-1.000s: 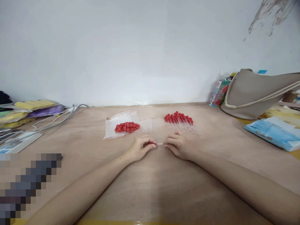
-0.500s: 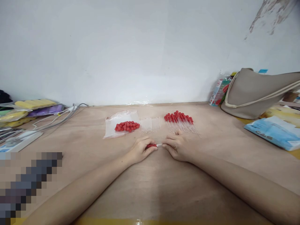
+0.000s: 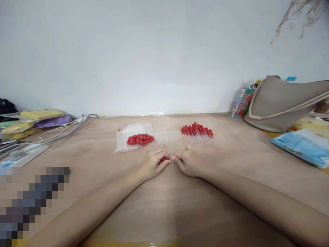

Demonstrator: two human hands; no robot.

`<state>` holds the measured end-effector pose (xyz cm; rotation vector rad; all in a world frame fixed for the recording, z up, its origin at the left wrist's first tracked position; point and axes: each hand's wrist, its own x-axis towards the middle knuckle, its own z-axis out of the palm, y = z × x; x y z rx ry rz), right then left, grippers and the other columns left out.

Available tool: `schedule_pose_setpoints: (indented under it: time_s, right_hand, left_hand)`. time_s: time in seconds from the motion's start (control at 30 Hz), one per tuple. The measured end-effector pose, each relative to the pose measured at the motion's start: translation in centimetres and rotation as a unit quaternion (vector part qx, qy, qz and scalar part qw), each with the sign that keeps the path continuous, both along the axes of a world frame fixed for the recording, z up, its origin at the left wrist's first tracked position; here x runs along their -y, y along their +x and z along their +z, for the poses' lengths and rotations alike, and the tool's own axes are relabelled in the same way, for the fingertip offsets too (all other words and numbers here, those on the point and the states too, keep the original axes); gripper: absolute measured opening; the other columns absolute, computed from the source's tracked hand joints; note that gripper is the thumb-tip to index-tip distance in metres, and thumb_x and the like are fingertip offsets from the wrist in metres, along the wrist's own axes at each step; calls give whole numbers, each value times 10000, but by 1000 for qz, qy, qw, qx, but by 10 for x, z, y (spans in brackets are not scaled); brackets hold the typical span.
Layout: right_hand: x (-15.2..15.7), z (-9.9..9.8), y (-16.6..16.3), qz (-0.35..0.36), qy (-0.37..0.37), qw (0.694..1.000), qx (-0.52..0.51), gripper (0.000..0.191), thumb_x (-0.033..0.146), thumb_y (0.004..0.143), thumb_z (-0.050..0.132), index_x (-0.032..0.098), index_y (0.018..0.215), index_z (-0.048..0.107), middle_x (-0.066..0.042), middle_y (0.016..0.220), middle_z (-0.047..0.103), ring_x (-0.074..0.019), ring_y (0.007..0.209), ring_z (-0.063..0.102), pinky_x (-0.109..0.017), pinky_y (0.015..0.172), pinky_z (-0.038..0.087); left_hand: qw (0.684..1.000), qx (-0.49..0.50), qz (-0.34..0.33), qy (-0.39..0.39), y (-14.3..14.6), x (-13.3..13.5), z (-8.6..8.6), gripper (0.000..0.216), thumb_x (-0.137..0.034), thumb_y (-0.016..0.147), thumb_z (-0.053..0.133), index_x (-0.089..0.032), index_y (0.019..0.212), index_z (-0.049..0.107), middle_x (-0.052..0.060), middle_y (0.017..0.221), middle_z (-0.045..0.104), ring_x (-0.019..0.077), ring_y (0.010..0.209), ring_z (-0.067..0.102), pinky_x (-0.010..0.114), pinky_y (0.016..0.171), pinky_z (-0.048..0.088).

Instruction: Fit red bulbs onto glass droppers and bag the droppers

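Observation:
My left hand [image 3: 153, 164] is closed round a red rubber dropper bulb [image 3: 165, 159], its open end pointing right. My right hand [image 3: 188, 162] pinches a clear glass dropper tube at that end; the fingers hide most of the tube. The fingertips of both hands almost meet. Behind my left hand, a heap of loose red bulbs [image 3: 141, 139] lies on a clear plastic bag [image 3: 120, 140]. A row of bare glass tubes [image 3: 166, 138] lies beside it. Farther right, behind my right hand, several droppers [image 3: 196, 129] with red bulbs on their tubes lie side by side.
A grey bag [image 3: 277, 103] and a plastic bottle [image 3: 239, 103] stand at the back right, with a blue tissue pack [image 3: 300, 145] in front. On the left are yellow and purple packets [image 3: 42, 115], cables and a power strip [image 3: 31, 154]. A white wall [image 3: 154, 58] closes the back.
My right hand has moved left, up to my left hand. The length of tube that showed between the hands is now almost hidden. My left hand has stayed nearly still.

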<state>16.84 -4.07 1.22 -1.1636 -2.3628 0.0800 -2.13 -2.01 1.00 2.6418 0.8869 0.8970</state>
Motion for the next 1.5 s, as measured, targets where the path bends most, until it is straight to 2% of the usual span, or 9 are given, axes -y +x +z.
schedule_pose_setpoints:
  time_s: [0.13,0.27,0.4,0.57,0.7,0.8,1.13,1.3,1.5]
  right_hand:
    - [-4,3,-5,-7,-61,998,-24,302,227,881,361,188,666,570,23,606,625,-102,543,518,-301,724,292]
    - [-7,15,-5,-9,-111,994,-9,293,235,867,374,179,652,565,-3,632,619,-112,558,513,-248,586,323]
    - [-14,30,12,0,-171,985,-16,265,255,811,432,166,588,544,6,556,563,-96,487,447,-217,469,291]
    - [-43,46,49,-128,-247,953,-121,267,319,748,476,162,564,589,-20,565,591,-108,493,498,-225,479,342]
    - [-71,44,60,-330,-165,925,-90,286,346,726,466,173,520,565,-40,560,583,-140,523,526,-242,480,332]
    - [-81,35,54,-389,-128,911,-42,246,333,715,464,182,560,580,-50,612,596,-171,598,551,-255,512,337]
    - [-85,24,45,-398,-78,913,42,315,416,752,428,181,671,621,-73,720,622,-224,735,569,-338,680,343]
    - [-86,24,20,-361,-81,928,50,306,373,788,400,186,740,637,-74,767,641,-214,768,570,-356,747,301]
    - [-99,23,-10,-387,-120,913,50,273,301,768,443,146,881,638,-139,881,642,-247,826,584,-388,772,283]
  left_hand:
    - [1000,12,5,10,0,-4,0,170,-288,845,463,-167,835,581,39,769,583,125,684,527,239,627,415]
    - [1000,6,20,4,1,-5,4,169,-307,831,490,-165,815,579,36,757,572,133,690,524,253,638,420]
    - [998,30,44,-15,1,-5,6,301,-327,772,570,-187,1034,518,40,867,533,131,699,515,248,610,439]
    - [998,23,52,-42,-1,-5,5,333,-301,764,571,-195,1070,494,27,836,488,122,677,491,233,576,441]
    - [998,13,51,-39,-1,-4,7,263,-287,772,557,-184,1012,527,24,809,494,118,668,483,236,587,437]
    - [997,4,53,-50,0,-4,8,210,-294,782,540,-186,961,555,21,795,497,121,675,486,243,598,436]
    - [998,8,38,-58,0,-5,7,149,-282,784,536,-170,873,578,32,827,534,113,667,507,243,600,440]
    - [997,3,38,-63,0,-5,7,142,-279,785,535,-170,862,582,33,839,539,110,664,515,243,600,441]
    - [997,1,35,-63,-1,-6,5,134,-275,785,536,-169,853,582,32,844,538,103,653,510,241,600,442]
